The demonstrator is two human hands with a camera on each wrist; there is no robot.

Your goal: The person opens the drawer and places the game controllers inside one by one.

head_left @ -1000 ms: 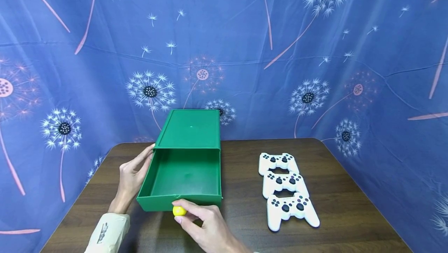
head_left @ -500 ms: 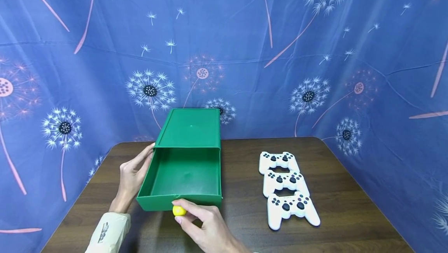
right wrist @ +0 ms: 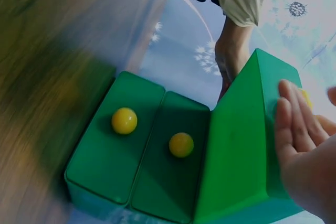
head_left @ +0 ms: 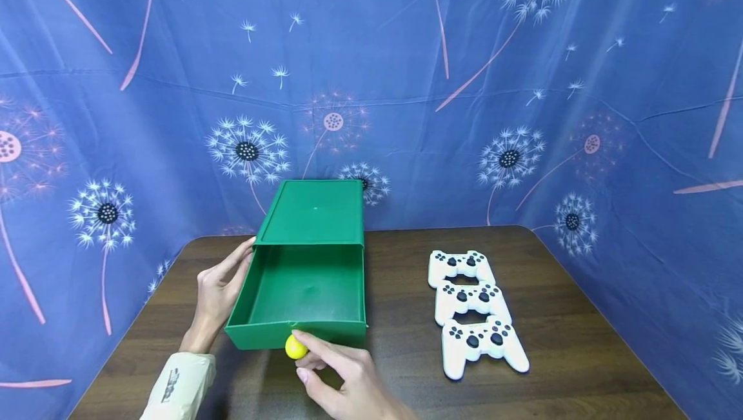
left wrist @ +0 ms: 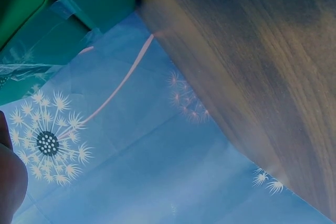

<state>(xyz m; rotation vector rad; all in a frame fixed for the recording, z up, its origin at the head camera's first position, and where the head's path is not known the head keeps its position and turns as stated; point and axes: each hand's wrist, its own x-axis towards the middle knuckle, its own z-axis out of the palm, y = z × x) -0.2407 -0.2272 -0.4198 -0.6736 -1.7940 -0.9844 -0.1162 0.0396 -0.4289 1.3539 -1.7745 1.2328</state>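
smooth green boxy cabinet [head_left: 316, 213]: left side touched by left hand [head_left: 216, 296], fingers extended | rectangular drawer [head_left: 255, 337]: pulled out above wood-grain tabletop [head_left: 406, 342] | glossy round yellow knob [head_left: 295, 348] on drawer front: touched, ungripped, by half-open right hand [head_left: 351, 371], thumb apart

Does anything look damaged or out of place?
One thing: crinkled clear tape appears stuck on the green drawer unit, seen in the left wrist view. It looks makeshift against the smooth green surface. Nothing looks spilled, and the white controllers lie in a row.
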